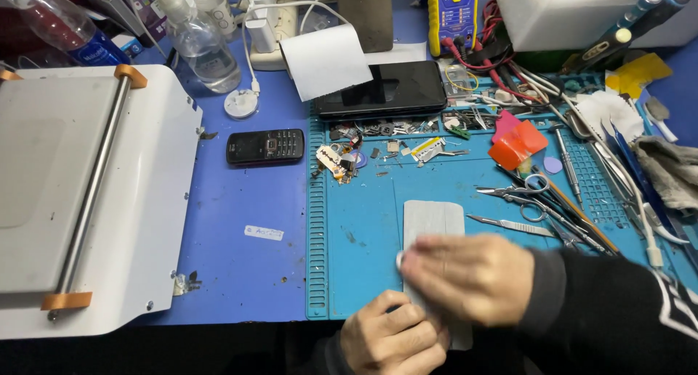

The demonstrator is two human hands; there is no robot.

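Right hand (pixel 469 277) lies flat, fingers spread, on the grey panel (pixel 433 219) — left hand (pixel 392 339) grip pinches its lower edge.

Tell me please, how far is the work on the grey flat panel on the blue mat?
Done: many small loose parts already lie sorted along the top of the blue silicone work mat. In hand: the right hand presses flat on the grey rectangular panel, and the left hand holds its near end. Left: the black smartphone lies apart at the mat's top edge, nothing joined to it.
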